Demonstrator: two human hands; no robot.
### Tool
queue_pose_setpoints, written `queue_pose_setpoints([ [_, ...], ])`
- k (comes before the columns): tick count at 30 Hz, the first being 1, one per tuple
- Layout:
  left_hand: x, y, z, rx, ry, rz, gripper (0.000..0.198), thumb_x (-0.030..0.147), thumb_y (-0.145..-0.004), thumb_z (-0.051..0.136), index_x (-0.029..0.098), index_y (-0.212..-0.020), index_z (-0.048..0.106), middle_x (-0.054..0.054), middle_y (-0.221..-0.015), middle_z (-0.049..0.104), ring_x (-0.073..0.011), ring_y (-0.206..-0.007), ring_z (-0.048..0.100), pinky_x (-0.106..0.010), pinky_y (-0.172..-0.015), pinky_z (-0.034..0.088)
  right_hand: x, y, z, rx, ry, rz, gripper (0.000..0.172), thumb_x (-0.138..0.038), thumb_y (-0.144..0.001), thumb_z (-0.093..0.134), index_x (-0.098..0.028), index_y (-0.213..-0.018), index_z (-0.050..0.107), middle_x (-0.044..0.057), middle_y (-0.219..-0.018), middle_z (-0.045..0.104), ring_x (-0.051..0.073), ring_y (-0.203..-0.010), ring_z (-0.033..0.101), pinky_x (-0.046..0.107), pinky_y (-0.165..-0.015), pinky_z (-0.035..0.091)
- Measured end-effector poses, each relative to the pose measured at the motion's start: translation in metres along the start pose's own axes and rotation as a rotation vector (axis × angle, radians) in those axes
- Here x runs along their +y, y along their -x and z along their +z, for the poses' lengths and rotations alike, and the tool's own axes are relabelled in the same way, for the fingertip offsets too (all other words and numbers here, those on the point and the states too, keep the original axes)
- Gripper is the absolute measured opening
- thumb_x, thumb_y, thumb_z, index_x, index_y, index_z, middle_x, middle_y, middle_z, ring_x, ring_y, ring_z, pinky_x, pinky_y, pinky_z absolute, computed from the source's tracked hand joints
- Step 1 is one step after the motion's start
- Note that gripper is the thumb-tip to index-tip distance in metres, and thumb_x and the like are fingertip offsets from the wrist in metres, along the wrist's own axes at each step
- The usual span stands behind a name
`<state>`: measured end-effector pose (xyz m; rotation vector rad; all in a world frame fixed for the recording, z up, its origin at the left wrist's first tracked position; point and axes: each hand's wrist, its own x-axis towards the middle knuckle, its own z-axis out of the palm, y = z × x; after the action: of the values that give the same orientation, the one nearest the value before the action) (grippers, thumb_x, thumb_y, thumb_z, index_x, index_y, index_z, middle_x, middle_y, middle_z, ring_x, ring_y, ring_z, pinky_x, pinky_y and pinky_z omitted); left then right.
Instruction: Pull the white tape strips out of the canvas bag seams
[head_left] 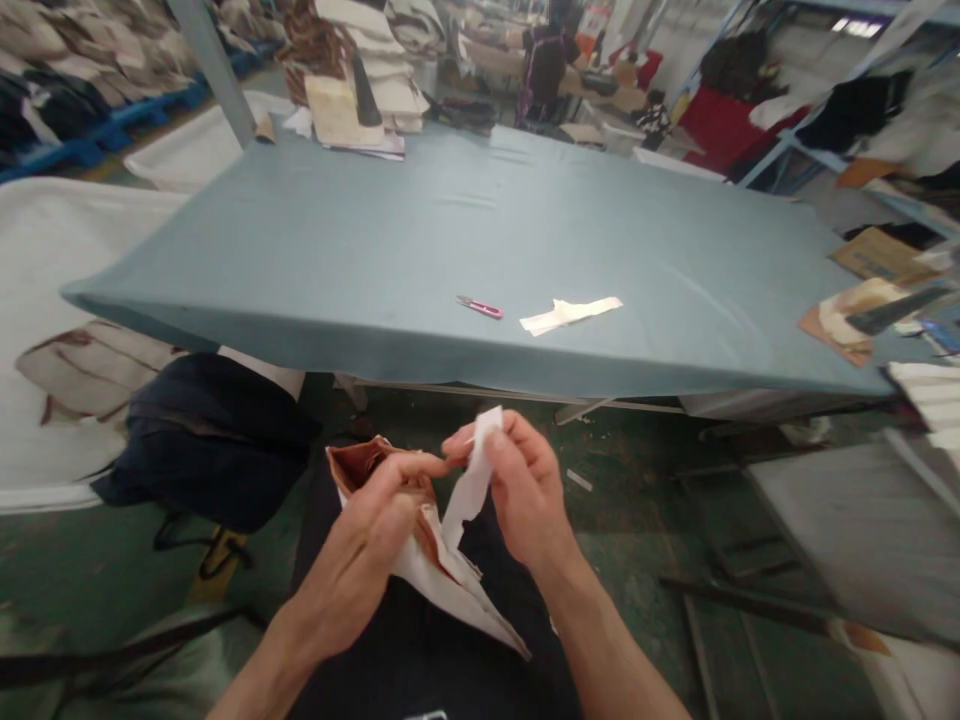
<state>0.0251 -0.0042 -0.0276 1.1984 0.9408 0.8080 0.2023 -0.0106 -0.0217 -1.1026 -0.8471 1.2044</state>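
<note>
the right hand [525,480] tightly pinches a narrow white cloth-like strip [472,487]; the left hand [375,525], grip closed, holds a folded white-and-brown fabric piece [439,580] over the dark-clad lap [420,665]. work looks midway; whether the strip is detached is unclear.

The left hand [371,525] hid part of the white-and-brown cloth piece [450,590], and the right hand [529,490] covered a bit of the white strip [469,490]. The bottom edge cut off both forearms [611,640]; the left edge cropped the white tub [45,235]. Markings on the brown cardboard [881,255] were too blurred to read, as were details of the far heaps [112,50].
</note>
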Motion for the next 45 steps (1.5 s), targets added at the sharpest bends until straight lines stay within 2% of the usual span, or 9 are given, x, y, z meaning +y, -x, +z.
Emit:
queue_pose_setpoints([
  [3, -0.003, 0.000, 0.001, 0.253, 0.369, -0.093, 0.068, 0.090, -0.081, 0.068, 0.023, -0.079, 0.059, 0.002, -0.069, 0.059, -0.0159, -0.059, 0.052, -0.025, -0.053, 0.048, 0.020, -0.005, -0.012, 0.111, -0.112, 0.013, 0.039, -0.057, -0.095, 0.075, -0.021, -0.083, 0.063, -0.002, -0.072, 0.068, 0.012, -0.060, 0.060, 0.025, -0.061, 0.049],
  [6, -0.012, -0.001, 0.003, 0.336, 0.475, -0.158, 0.075, 0.093, -0.074, 0.072, 0.023, -0.066, 0.047, 0.004, -0.062, 0.051, -0.0135, -0.055, 0.044, -0.025, -0.051, 0.044, 0.048, 0.011, -0.014, -0.033, -0.035, 0.167, 0.046, -0.062, -0.096, 0.073, -0.021, -0.081, 0.058, -0.005, -0.064, 0.061, 0.009, -0.051, 0.051, 0.023, -0.056, 0.045],
  [9, -0.028, 0.002, 0.000, 0.300, 0.366, -0.206, 0.077, 0.095, -0.084, 0.057, 0.024, -0.058, 0.042, 0.003, -0.054, 0.046, -0.0140, -0.051, 0.039, -0.026, -0.049, 0.039, 0.077, 0.038, -0.008, -0.095, 0.027, 0.307, 0.051, -0.068, -0.098, 0.069, -0.020, -0.084, 0.058, -0.004, -0.062, 0.059, 0.009, -0.053, 0.051, 0.022, -0.057, 0.045],
  [12, -0.038, 0.012, -0.013, 0.208, 0.061, -0.181, 0.079, 0.092, -0.096, 0.034, 0.024, -0.058, 0.046, 0.000, -0.056, 0.049, -0.0166, -0.055, 0.045, -0.028, -0.054, 0.041, 0.096, 0.054, -0.005, 0.029, -0.006, 0.420, 0.056, -0.073, -0.092, 0.071, -0.021, -0.082, 0.056, -0.005, -0.062, 0.058, 0.008, -0.051, 0.047, 0.021, -0.053, 0.041],
  [17, -0.026, 0.035, -0.042, 0.034, -0.229, -0.201, 0.056, 0.069, -0.094, 0.066, 0.019, -0.070, 0.065, 0.000, -0.068, 0.059, -0.0163, -0.064, 0.050, -0.025, -0.061, 0.041, 0.106, 0.054, -0.009, 0.068, 0.055, 0.465, 0.058, -0.077, -0.090, 0.070, -0.021, -0.083, 0.055, -0.007, -0.062, 0.054, 0.007, -0.047, 0.038, 0.019, -0.047, 0.032],
  [21, -0.020, 0.042, -0.051, -0.003, -0.402, -0.210, 0.042, 0.054, -0.098, 0.063, 0.019, -0.076, 0.070, -0.002, -0.074, 0.063, -0.0174, -0.068, 0.056, -0.024, -0.065, 0.044, 0.107, 0.050, -0.008, 0.013, 0.096, 0.447, 0.053, -0.071, -0.090, 0.072, -0.020, -0.082, 0.060, -0.006, -0.061, 0.053, 0.008, -0.051, 0.037, 0.021, -0.050, 0.031],
  [26, -0.022, 0.032, -0.039, 0.125, -0.383, -0.146, 0.039, 0.045, -0.093, 0.065, 0.018, -0.065, 0.069, -0.001, -0.063, 0.060, -0.0158, -0.060, 0.051, -0.024, -0.058, 0.040, 0.088, 0.042, -0.014, -0.025, 0.241, 0.307, 0.045, -0.061, -0.096, 0.068, -0.020, -0.079, 0.062, -0.004, -0.067, 0.053, 0.011, -0.061, 0.041, 0.023, -0.056, 0.034],
  [35, -0.006, -0.001, -0.022, 0.101, -0.105, -0.081, 0.034, 0.045, -0.088, 0.078, 0.020, -0.066, 0.079, -0.005, -0.071, 0.069, -0.0177, -0.064, 0.058, -0.023, -0.056, 0.044, -0.019, 0.039, -0.008, -0.118, 0.433, 0.133, 0.042, -0.057, -0.098, 0.071, -0.022, -0.076, 0.068, -0.004, -0.057, 0.053, 0.010, -0.050, 0.037, 0.025, -0.046, 0.025],
  [45, -0.008, -0.001, -0.014, 0.114, -0.002, -0.149, 0.056, 0.068, -0.091, 0.069, 0.016, -0.070, 0.075, -0.001, -0.062, 0.054, -0.0131, -0.054, 0.043, -0.024, -0.049, 0.034, -0.023, 0.045, 0.012, -0.134, 0.595, 0.142, 0.032, -0.051, -0.101, 0.068, -0.024, -0.084, 0.068, -0.004, -0.056, 0.054, 0.010, -0.046, 0.039, 0.026, -0.045, 0.026],
])
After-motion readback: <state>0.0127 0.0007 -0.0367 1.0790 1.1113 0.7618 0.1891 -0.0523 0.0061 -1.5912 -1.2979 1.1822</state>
